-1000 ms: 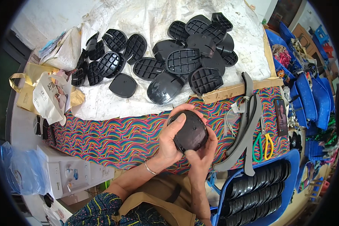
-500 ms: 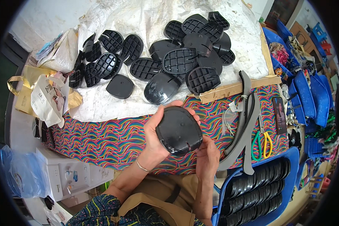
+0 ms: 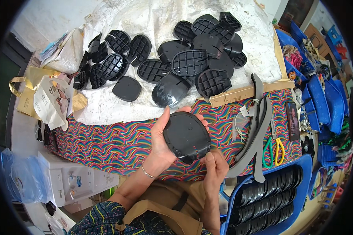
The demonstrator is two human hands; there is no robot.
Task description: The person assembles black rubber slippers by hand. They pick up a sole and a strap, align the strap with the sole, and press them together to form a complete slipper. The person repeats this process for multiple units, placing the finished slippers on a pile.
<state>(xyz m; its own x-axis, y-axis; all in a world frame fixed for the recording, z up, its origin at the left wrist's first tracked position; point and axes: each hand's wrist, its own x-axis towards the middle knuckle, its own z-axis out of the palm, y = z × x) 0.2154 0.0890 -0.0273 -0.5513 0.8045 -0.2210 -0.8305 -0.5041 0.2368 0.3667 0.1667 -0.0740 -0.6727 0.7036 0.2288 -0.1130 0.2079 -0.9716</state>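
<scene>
My left hand (image 3: pixel 161 137) holds a black moulded plastic pad (image 3: pixel 186 135) over the patterned cloth. Its thumb lies along the left side, and the fingertips show behind the far edge. The pad is rounded, with a smooth face turned up and small notches along its near edge. At the lower right edge of the pad, my right hand (image 3: pixel 215 166) is closed in a pinch, thumb against bent fingers. More black pads (image 3: pixel 188 62) lie piled on the white sheet beyond, several with a grid of ribs facing up. A shiny domed one (image 3: pixel 170 92) sits just past my left hand.
Right of my hands lie curved grey strips (image 3: pixel 259 129), green-and-yellow-handled scissors (image 3: pixel 278 150) and a phone (image 3: pixel 292 121). A blue crate (image 3: pixel 308 172) holds rows of black pads at the lower right. Paper bags (image 3: pixel 51 102) stand at left. A cardboard edge (image 3: pixel 251 92) borders the sheet.
My right hand's fingers have drawn together into a pinch at the pad's lower right edge, the thumb now on top. The pad has tilted slightly in my left hand.
</scene>
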